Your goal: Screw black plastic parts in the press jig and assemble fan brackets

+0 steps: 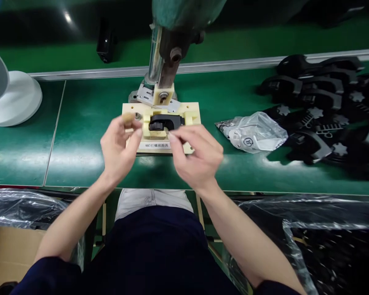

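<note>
A cream fixture block with a printed label sits on the green bench under a press head. A black plastic part is seated in the block's recess. My left hand hovers at the block's left front with fingers curled and thumb and forefinger pinched together; anything between them is too small to name. My right hand is at the block's front, fingers curled, forefinger and thumb pinched just below the black part. What it pinches is hidden.
A crumpled clear plastic bag lies right of the block. A heap of black plastic parts fills the right side. A white fan base stands far left. Plastic-lined boxes sit below the bench edge.
</note>
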Action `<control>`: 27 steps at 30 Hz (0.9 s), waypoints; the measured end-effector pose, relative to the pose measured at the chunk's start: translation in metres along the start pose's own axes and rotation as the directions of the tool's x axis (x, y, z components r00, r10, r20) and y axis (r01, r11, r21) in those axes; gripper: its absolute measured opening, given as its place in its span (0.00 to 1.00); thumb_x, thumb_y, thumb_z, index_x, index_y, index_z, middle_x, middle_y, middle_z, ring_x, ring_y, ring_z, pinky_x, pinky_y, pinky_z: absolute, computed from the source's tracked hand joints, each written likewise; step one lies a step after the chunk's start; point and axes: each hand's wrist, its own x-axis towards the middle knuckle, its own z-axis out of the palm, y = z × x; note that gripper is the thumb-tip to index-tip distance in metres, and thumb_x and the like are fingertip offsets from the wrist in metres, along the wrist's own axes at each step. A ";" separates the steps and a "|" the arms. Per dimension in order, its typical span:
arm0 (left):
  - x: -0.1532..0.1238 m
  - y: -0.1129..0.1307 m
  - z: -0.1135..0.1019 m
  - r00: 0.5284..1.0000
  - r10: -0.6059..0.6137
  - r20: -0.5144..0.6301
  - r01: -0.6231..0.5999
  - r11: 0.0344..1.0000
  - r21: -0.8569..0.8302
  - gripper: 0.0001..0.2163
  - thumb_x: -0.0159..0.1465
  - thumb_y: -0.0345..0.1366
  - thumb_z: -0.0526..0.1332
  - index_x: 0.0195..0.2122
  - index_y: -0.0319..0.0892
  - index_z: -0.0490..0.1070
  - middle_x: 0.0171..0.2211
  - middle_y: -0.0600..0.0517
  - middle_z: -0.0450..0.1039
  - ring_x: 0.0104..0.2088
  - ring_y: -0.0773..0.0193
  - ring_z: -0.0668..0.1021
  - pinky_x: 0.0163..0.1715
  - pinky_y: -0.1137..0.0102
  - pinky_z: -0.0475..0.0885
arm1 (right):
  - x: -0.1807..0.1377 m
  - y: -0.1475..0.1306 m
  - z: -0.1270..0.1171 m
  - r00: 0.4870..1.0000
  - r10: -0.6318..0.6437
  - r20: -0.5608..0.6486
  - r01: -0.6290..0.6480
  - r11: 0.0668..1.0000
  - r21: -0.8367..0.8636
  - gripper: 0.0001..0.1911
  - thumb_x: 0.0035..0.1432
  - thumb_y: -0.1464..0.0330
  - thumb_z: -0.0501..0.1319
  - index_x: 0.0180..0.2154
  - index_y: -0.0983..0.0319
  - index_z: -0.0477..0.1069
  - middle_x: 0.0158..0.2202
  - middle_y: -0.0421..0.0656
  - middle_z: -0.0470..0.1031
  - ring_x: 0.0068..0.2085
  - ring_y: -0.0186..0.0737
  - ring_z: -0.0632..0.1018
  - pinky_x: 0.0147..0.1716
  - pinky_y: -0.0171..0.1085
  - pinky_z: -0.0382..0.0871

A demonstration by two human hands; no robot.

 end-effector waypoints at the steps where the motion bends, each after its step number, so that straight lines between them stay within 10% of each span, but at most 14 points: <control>1: 0.013 -0.007 0.002 0.999 0.047 -0.004 -0.047 0.999 0.017 0.13 0.57 0.38 0.66 0.43 0.43 0.69 0.37 0.50 0.74 0.40 0.63 0.77 0.40 0.68 0.75 | 0.005 0.006 0.008 1.000 -0.016 -0.024 0.015 0.999 -0.039 0.06 0.58 0.74 0.59 0.31 0.62 0.73 0.31 0.42 0.75 0.33 0.37 0.75 0.33 0.38 0.69; 10: 0.055 -0.031 0.022 0.992 -0.030 0.123 0.036 0.998 -0.048 0.21 0.53 0.41 0.70 0.47 0.49 0.68 0.44 0.46 0.73 0.55 0.47 0.72 0.47 0.56 0.73 | 0.023 0.028 0.047 0.977 0.195 -0.081 -0.202 0.975 -0.094 0.09 0.62 0.69 0.56 0.32 0.60 0.74 0.32 0.43 0.74 0.39 0.42 0.75 0.45 0.45 0.66; 27: 0.057 -0.039 0.034 0.987 0.117 0.114 -0.124 0.991 0.058 0.26 0.53 0.47 0.69 0.52 0.49 0.66 0.47 0.47 0.72 0.49 0.52 0.76 0.46 0.59 0.73 | 0.020 0.039 0.056 0.981 0.097 -0.166 -0.138 0.958 -0.253 0.13 0.65 0.67 0.52 0.32 0.62 0.71 0.32 0.44 0.72 0.38 0.42 0.73 0.43 0.45 0.64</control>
